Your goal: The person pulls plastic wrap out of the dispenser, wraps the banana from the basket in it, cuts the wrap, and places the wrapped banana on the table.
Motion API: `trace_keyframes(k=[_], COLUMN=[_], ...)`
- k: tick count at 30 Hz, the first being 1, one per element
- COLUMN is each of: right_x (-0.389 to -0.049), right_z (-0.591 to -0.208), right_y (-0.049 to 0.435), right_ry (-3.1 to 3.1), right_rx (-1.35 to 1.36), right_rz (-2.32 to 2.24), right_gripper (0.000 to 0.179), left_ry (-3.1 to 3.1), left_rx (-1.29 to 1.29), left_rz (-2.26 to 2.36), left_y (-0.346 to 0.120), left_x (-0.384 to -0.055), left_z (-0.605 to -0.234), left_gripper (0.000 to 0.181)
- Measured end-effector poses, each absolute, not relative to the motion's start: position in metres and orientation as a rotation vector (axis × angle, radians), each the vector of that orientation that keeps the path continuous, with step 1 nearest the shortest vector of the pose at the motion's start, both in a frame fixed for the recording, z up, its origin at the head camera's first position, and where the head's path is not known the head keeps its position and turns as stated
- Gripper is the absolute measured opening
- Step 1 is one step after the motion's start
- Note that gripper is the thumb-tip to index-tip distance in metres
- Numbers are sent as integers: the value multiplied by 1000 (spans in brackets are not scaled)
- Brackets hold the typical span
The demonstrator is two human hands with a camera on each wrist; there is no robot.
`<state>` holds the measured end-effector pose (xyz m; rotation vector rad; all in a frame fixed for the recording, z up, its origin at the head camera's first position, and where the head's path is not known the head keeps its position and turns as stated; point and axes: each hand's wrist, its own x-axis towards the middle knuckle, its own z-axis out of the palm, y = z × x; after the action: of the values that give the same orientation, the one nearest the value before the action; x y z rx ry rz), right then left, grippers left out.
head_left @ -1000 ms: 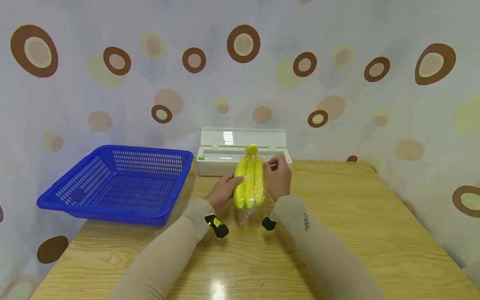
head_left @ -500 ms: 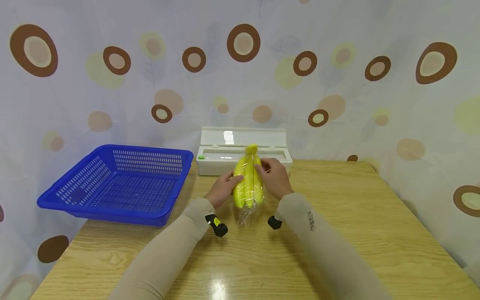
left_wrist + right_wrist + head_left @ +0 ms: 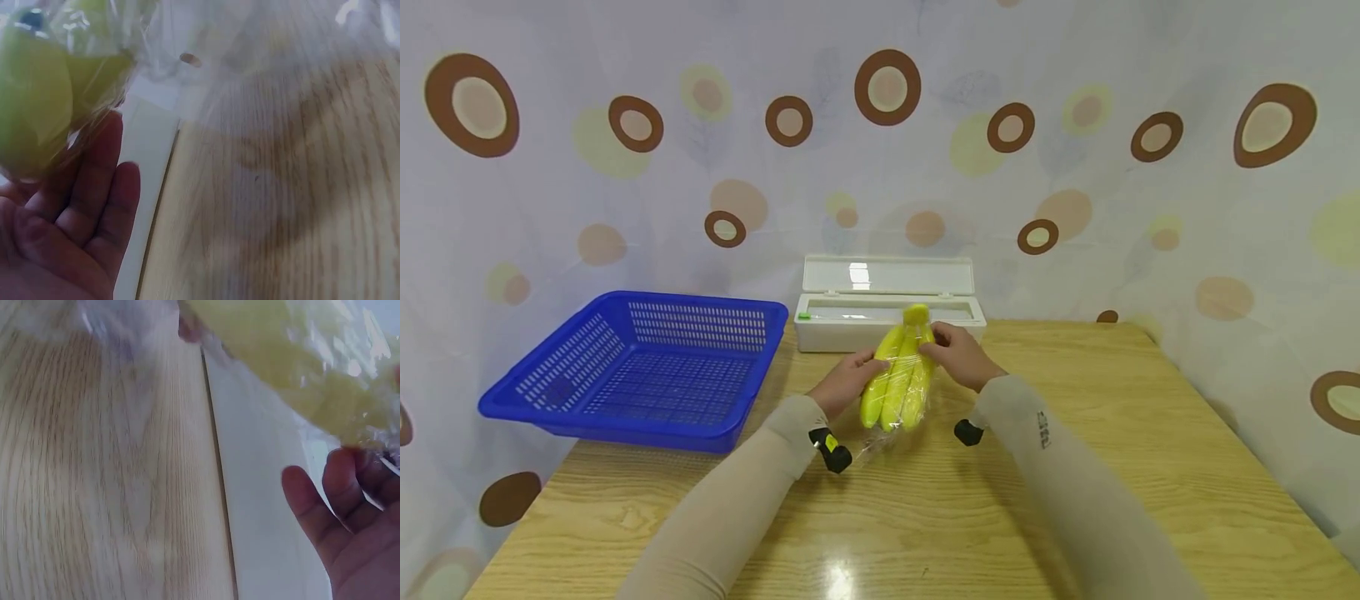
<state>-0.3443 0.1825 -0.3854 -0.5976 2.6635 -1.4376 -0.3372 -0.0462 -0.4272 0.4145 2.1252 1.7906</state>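
Between my two hands is a bunch of yellow bananas (image 3: 898, 387) wrapped in clear plastic film, stem end pointing away from me. My left hand (image 3: 844, 383) holds its left side, thumb on top and fingers underneath. On the upper right side, near the stem, my right hand (image 3: 961, 357) pinches the wrapped bunch. Loose film (image 3: 874, 446) trails below the banana tips. In the left wrist view, fingers (image 3: 100, 181) support the wrapped bananas (image 3: 37, 106) from below. The right wrist view has fingertips (image 3: 340, 472) at the film along the edge of the bananas (image 3: 281, 356).
Behind the bananas stands a long white box (image 3: 835, 337) with its lid (image 3: 910, 275) raised and a small green piece (image 3: 804, 316) on its front edge. A blue plastic basket (image 3: 752, 400) sits at the left of the wooden table (image 3: 1120, 417). A patterned wall covering rises behind.
The bunch has tilted, its stem swinging right and its tips left, and come slightly nearer. My right hand has moved from the film beside the bunch onto its upper right side.
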Motion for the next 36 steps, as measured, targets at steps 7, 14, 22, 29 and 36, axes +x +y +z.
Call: trace_keyframes(k=[7, 14, 22, 29, 36], right_x=[-344, -346, -349, -346, -347], right_z=[-387, -395, -400, -396, -394], right_y=[189, 190, 184, 186, 189], right_ry=[2589, 2536, 2474, 2286, 2358], right_rx=[-628, -563, -557, -536, -539], right_rz=[-1523, -1667, -1735, -1733, -1609], right_gripper=[23, 40, 43, 45, 38], left_ry=[2087, 2093, 2114, 2088, 2291], left_rx=[468, 463, 443, 495, 511], left_rz=[1728, 1710, 1699, 1664, 1461], left_y=[-47, -49, -48, -49, -51], left_x=[-337, -337, -336, -336, -335], left_z=[-426, -427, -425, -427, -415], left_gripper=[49, 51, 50, 50, 52])
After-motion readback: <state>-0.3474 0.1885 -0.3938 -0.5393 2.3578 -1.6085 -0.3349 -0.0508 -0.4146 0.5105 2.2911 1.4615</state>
